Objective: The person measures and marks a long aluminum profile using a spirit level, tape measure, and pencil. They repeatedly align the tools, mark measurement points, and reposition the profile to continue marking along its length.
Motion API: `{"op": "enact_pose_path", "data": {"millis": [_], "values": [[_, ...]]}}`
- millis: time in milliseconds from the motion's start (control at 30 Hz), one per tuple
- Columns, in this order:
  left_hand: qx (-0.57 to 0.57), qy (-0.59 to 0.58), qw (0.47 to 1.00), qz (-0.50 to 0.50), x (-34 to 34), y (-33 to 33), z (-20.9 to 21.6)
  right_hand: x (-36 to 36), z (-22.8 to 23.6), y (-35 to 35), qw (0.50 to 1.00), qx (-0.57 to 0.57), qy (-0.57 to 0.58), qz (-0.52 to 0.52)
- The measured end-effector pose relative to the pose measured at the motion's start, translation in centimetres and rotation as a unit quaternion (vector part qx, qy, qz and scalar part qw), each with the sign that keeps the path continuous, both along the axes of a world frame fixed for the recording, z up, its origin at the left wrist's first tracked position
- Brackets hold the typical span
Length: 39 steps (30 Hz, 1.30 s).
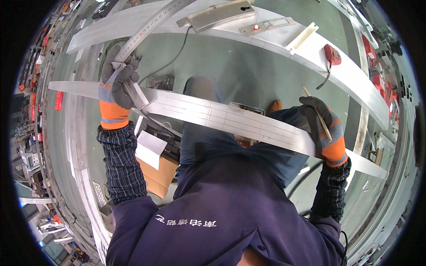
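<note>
Across my lap lies a long silver metal bar (177,106) with thin lines marked along and across its face. My left hand (120,82), in a grey and orange glove, is closed around a steel square (148,29). The square's thick stock crosses the bar near its left part, and its ruled blade points up and to the right. My right hand (326,128), gloved alike, is at the bar's right part with a wooden pencil (323,120) held slanting across the palm side. Some right fingers are hidden from sight.
A wider silver bar (355,86) runs beyond, bearing a curved metal plate (217,17), a flat slotted piece (267,25), a pale channel strip (302,38) and a red tape measure (332,54). A cardboard box (153,173) with white paper (151,148) stands below the left part.
</note>
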<state>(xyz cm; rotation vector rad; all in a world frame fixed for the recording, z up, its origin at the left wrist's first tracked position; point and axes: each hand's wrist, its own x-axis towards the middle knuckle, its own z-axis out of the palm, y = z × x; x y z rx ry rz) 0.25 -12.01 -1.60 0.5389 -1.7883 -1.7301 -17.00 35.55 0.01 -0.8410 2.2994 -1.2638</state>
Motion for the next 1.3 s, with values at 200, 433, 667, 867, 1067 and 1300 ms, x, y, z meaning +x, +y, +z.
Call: {"op": "enact_pose_path", "data": {"millis": [200, 433, 667, 867, 1067, 1300], "values": [[-0.097, -0.052, 0.994, 0.001, 1.2, -0.5, 0.0, -0.8, 1.4, -0.1, 0.998, 0.030, 0.043, 0.040], [-0.111, -0.131, 0.982, 0.075, 5.9, -4.6, 2.1, -11.4, -0.2, 0.3, 0.968, 0.102, 0.229, 0.029], [-0.087, -0.184, 0.973, 0.112, 9.5, -6.8, 1.6, -20.6, -2.9, -5.7, 0.833, 0.379, 0.402, 0.024], [-0.679, -0.630, 0.374, -0.051, 10.9, -12.3, -0.1, -25.8, -6.8, -6.7, 0.752, 0.414, 0.499, 0.113], [-0.646, -0.525, 0.552, 0.033, 10.2, -10.2, 0.4, -23.8, -4.3, -8.2, 0.754, 0.406, 0.496, 0.140], [-0.466, -0.396, 0.789, 0.065, 9.6, -8.9, 0.7, -13.9, 1.9, -9.1, 0.893, 0.207, 0.387, 0.099]]}}
